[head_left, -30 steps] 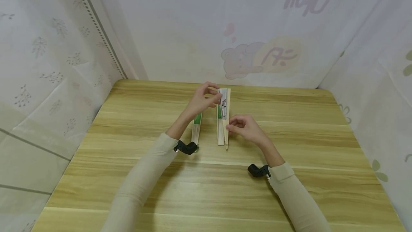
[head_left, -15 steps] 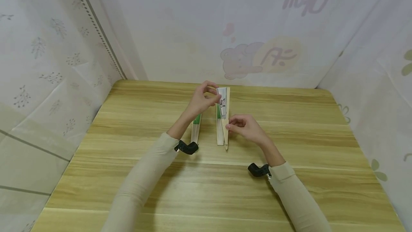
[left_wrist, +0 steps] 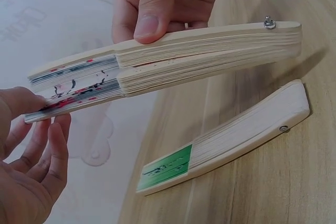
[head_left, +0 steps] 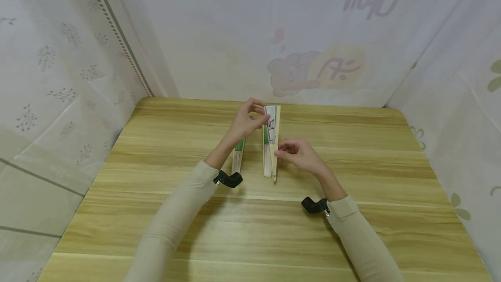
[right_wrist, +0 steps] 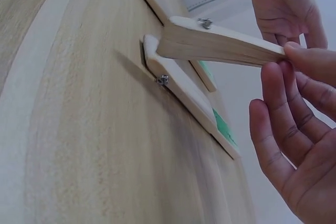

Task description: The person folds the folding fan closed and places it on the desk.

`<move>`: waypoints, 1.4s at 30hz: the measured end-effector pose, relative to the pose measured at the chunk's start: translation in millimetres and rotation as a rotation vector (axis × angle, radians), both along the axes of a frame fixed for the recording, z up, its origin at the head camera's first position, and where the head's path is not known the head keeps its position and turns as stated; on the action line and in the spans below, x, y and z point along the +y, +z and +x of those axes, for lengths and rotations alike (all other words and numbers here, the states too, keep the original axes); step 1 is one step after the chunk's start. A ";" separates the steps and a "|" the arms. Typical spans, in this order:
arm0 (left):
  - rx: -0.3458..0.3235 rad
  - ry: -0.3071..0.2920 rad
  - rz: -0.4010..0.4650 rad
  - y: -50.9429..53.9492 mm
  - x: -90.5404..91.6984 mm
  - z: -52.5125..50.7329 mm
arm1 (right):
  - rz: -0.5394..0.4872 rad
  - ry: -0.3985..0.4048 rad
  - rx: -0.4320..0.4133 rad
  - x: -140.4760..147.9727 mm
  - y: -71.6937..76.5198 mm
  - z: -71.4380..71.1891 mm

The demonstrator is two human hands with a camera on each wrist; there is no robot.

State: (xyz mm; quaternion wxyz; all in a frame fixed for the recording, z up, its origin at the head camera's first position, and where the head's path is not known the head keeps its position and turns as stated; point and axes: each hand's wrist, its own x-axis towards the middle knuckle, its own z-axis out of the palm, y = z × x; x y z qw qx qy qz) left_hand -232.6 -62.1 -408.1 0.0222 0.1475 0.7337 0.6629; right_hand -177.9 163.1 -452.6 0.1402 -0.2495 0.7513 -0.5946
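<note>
A partly spread folding fan (head_left: 271,129) is held just above the table between both hands. Its pale leaf has dark and red markings, and a metal rivet shows at its narrow end. My left hand (head_left: 244,121) pinches the leaf end between thumb and fingers. Lower down, my right hand (head_left: 298,156) pinches the wooden ribs. Beneath the held fan lies a closed green-and-wood fan (left_wrist: 226,140), flat on the table. Another green fan (head_left: 237,158) lies further left, its upper part hidden by the left hand and forearm.
The wooden table (head_left: 250,238) ends at a straight back edge against a printed white curtain (head_left: 219,47). Patterned curtains hang on both sides. A black wrist camera (head_left: 228,179) on the left arm hangs close to the left green fan's lower end.
Both hands keep their pinch on the folding fan and stay almost in place. The head view shifts very slightly; the two green fans lie where they were.
</note>
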 end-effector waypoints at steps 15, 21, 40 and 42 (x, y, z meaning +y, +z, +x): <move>-0.004 -0.033 -0.010 1.4 -0.9 1.6 | -0.115 -0.042 -0.065 -2.6 -5.9 -2.9; -0.003 -0.040 -0.006 1.7 -1.4 1.8 | -0.116 -0.039 -0.045 -2.9 -3.8 -1.1; -0.007 -0.006 -0.012 -2.5 4.9 3.4 | -0.078 0.005 0.008 -5.8 0.4 -2.5; -0.010 -0.001 -0.018 -2.3 5.3 3.3 | -0.069 0.004 0.019 -5.8 0.8 -3.3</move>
